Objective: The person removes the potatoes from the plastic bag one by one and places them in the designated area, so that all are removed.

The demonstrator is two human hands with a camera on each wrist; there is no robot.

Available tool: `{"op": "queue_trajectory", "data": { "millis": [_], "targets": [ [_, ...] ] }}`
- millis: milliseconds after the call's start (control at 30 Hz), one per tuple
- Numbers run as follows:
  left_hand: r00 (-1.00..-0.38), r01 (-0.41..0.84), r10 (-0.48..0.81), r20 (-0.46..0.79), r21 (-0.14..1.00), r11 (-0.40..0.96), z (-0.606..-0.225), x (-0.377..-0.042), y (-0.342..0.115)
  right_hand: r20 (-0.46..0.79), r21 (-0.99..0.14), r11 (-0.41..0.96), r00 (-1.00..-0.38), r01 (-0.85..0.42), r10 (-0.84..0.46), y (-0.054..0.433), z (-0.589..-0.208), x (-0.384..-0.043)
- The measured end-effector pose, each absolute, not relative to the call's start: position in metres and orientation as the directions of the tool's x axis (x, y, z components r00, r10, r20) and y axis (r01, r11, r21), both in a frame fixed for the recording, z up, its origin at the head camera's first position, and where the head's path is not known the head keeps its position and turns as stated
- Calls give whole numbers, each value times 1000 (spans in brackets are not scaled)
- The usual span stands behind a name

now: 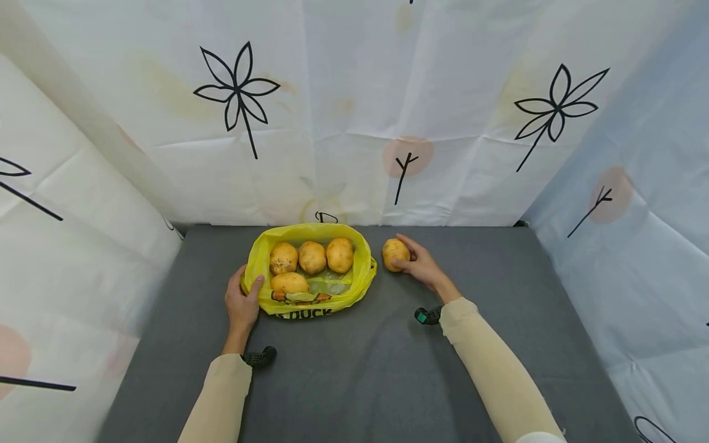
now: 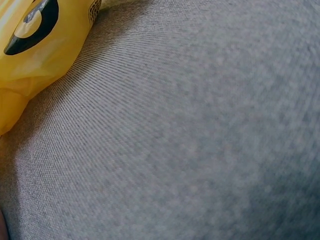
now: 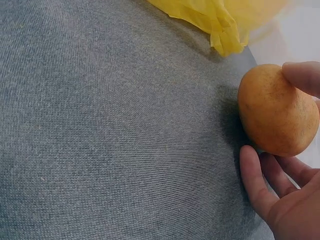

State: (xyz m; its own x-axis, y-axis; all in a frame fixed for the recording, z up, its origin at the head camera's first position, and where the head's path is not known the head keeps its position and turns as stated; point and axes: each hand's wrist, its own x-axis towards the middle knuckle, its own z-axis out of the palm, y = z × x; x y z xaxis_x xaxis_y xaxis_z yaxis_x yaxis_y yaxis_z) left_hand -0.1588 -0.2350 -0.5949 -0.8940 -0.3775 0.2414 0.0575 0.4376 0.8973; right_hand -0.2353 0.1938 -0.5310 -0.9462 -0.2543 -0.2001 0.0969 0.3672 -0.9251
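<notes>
A yellow plastic bag lies with its mouth wide open, several potatoes inside it. At the bag's left side, my left hand grips the edge, thumb toward the front. In the left wrist view only a lower part of the bag shows, with a sliver of skin at the left edge. To the right of the bag, my right hand holds a single potato between thumb and fingers. Up close in the right wrist view, this potato appears just above or on the cloth; contact is unclear.
A dark grey cloth covers the table. White fabric walls with printed flowers and twigs stand behind and at both sides. Black wrist cameras are strapped at both wrists.
</notes>
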Motion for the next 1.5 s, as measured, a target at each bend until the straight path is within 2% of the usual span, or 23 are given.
{"op": "queue_trajectory", "data": {
  "millis": [233, 500, 1033, 1500],
  "targets": [
    [-892, 70, -375, 253, 896, 439, -595, -159, -235, -182, -926, 372, -941, 66, -285, 191, -521, -232],
    [-895, 69, -371, 249, 897, 436, -594, -158, -235, -188, -918, 389, -949, 77, -255, 194, -532, -236],
    [-888, 86, -373, 267, 896, 436, -594, -158, -234, -232, -921, 368, -939, 128, -254, 195, -523, -235],
    [-886, 83, -378, 268, 894, 439, -592, -158, -234, -197, -921, 374, -957, 105, -215, 199, -530, -233]
  ]
}}
